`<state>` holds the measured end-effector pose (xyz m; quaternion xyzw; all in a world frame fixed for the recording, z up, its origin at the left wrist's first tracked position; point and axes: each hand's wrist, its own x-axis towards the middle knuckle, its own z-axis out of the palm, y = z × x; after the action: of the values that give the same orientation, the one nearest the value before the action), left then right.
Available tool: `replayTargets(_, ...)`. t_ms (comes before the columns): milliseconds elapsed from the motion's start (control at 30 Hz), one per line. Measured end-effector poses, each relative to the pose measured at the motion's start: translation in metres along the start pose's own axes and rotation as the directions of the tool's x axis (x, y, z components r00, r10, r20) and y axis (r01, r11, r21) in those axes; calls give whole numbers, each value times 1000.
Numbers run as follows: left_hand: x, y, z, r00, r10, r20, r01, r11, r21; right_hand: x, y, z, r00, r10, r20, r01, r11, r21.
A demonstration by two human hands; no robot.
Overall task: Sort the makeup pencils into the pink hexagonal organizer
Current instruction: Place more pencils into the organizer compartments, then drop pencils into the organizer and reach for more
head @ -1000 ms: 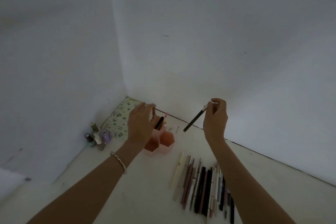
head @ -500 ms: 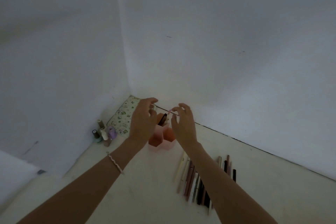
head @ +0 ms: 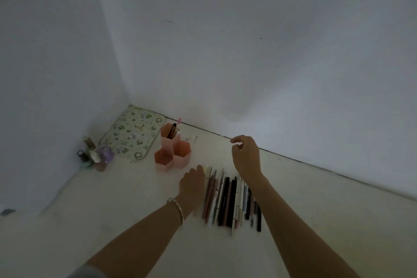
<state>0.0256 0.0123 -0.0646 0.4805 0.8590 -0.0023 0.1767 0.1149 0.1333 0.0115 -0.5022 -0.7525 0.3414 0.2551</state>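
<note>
The pink organizer (head: pixel 172 151) stood on the table (head: pixel 112 221) at about 11 o'clock from the hands, three hexagonal cells joined together. Its tall rear cell held a few pencils (head: pixel 173 130), one dark and one with a pink tip, leaning toward 1 o'clock; the two low front cells showed nothing inside. The remaining pencils (head: pixel 228 201) lay side by side in a row on the table at 5 o'clock from the organizer, black, brown, pink and pale ones.

The left hand (head: pixel 192 184) rested at the row's left edge, its fingers hidden beneath the palm, so whether they gripped a pencil could not be told. The right hand (head: pixel 246 157) hovered above the row's far end, fingers loosely curled and holding nothing.

At 9 o'clock from the organizer stood small bottles (head: pixel 94 156), and behind it lay a patterned mat (head: pixel 135 133). No writing could be read.
</note>
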Motion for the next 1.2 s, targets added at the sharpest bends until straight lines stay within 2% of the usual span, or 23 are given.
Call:
replayTargets(67,2,-2,1,999,10,33,-10,1000,-3,-1,5,2,998,20,57,-18,999,-29)
replayTargets(167,6,-6,-16,997,11,71,2,982,-187,0,8,8,993,26,113,-19,998,-66)
replayTargets(300,19,-8,-67,994,70,-90,-107,835,-539,3,8,33,960,119,255,-39,954,-297)
replayTargets(400,32,-12,-104,965,5,-261,-160,802,-576,-2,12,58,900,265,347,-100,899,-426)
replayTargets(500,37,-21,-120,938,-15,-346,-228,725,-650,-8,20,75,877,296,377,-60,848,-526)
replayTargets(633,36,-34,-126,904,-41,-426,-246,766,-594,-12,24,86,893,286,346,-39,818,-574)
replayTargets(800,37,-46,-127,923,-60,-379,-241,679,-693,-14,25,97,878,337,340,-163,878,-450)
replayTargets(933,38,-54,-132,904,-74,-420,-296,602,-742,-4,20,94,861,360,359,-237,909,-342)
replayTargets(1033,45,-69,-144,842,-167,-513,-337,580,-741,21,4,73,893,335,302,-268,933,-242)
replayTargets(1133,52,-94,-153,745,-332,-578,-358,532,-767,47,-19,47,960,228,162,-214,972,-99)
replayTargets(1200,55,-107,-150,709,-360,-606,-339,580,-741,56,-37,35,989,142,37,-142,990,10)
